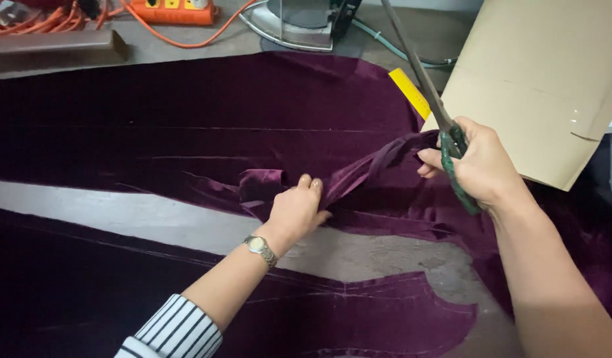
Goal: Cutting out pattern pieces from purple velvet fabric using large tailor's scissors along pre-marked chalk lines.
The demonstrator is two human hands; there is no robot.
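Two hands — velvet (pixel 359 176), scissors (pixel 445 126)

I see my left arm in a black-and-white striped sleeve (pixel 177 331), a round silver metal wristwatch (pixel 260 248) at the wrist; my right forearm is bare.

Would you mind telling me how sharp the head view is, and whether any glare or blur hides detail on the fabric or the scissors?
Head view: mostly sharp; the left hand and right hand read clearly. The dark purple velvet swallows detail in its folds. The scissors blades are slightly blurred towards the top edge. Small glare spots sit on the tape of the cardboard.
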